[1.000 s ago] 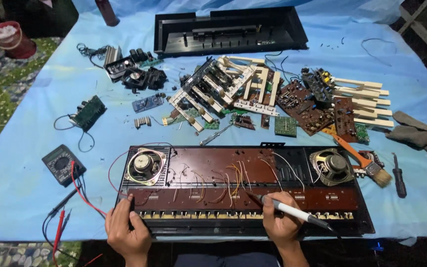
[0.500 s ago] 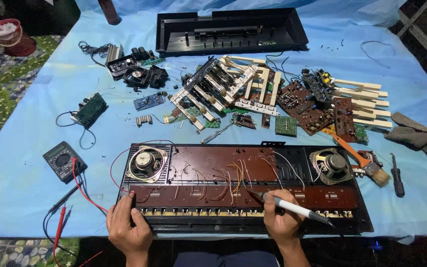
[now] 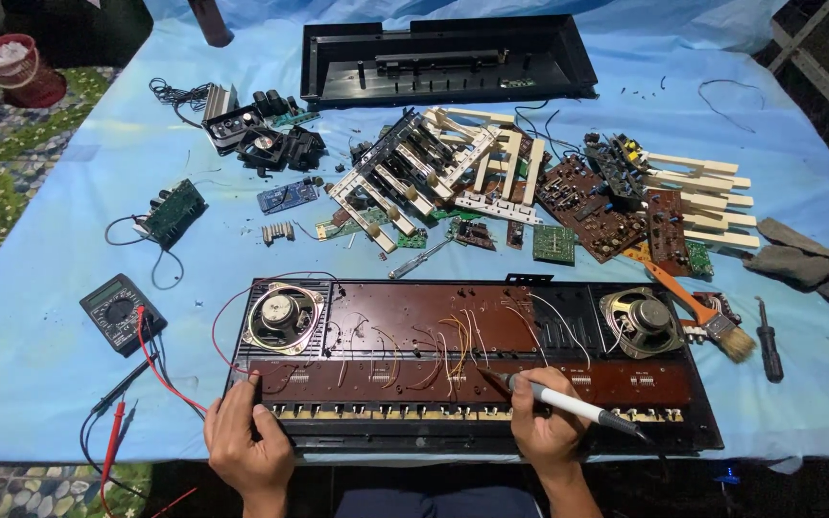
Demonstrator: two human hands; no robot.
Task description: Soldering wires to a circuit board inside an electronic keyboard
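An opened electronic keyboard chassis (image 3: 472,436) lies along the table's near edge, brown circuit boards and wires exposed, a round speaker (image 3: 282,317) at its left and another speaker (image 3: 641,321) at its right. My right hand (image 3: 549,432) grips a white soldering iron (image 3: 568,405), its dark tip resting on the brown board near the middle. My left hand (image 3: 247,436) presses down on the chassis's front left corner, fingers spread over the row of contacts.
A multimeter (image 3: 122,312) with red and black probes lies at the left. Loose circuit boards, white key strips (image 3: 434,168) and parts are heaped mid-table. The black keyboard cover (image 3: 448,58) lies at the back. A paintbrush (image 3: 712,321), screwdriver (image 3: 769,341) and grey rag (image 3: 817,269) lie at the right.
Both hands stay in place on the chassis. The soldering iron's tip has shifted only slightly on the board.
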